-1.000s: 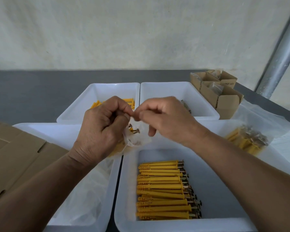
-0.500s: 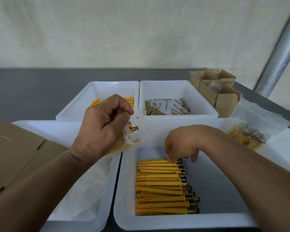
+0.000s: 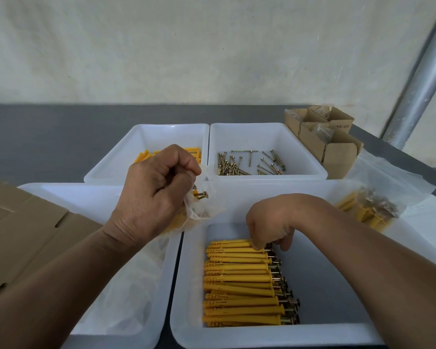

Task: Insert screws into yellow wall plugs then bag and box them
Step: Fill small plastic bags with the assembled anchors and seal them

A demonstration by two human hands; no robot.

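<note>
Pinching the farthest assembled plug [image 3: 233,244] in the row, right grip [image 3: 269,222] curled on it, inside the tray [image 3: 262,336] at the desk's near edge. Left grip [image 3: 156,195] is clamped on the part-filled bag [image 3: 203,210]. Risks, I judge: neighbouring plugs snag and drag out; the bag mouth sags closed.

yellow plugs [image 3: 239,280] | brass screws [image 3: 247,163] | white bins [image 3: 269,129] | brown boxes [image 3: 337,152] | grey table [image 3: 48,137]

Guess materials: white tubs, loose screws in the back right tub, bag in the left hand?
Tubs: likely plastic, white, translucent, smooth moulded rims.
Screws: metal, brassy yellow plating by the glint; base metal unclear.
Bag: thin clear plastic film, crinkled, contents show through.
</note>
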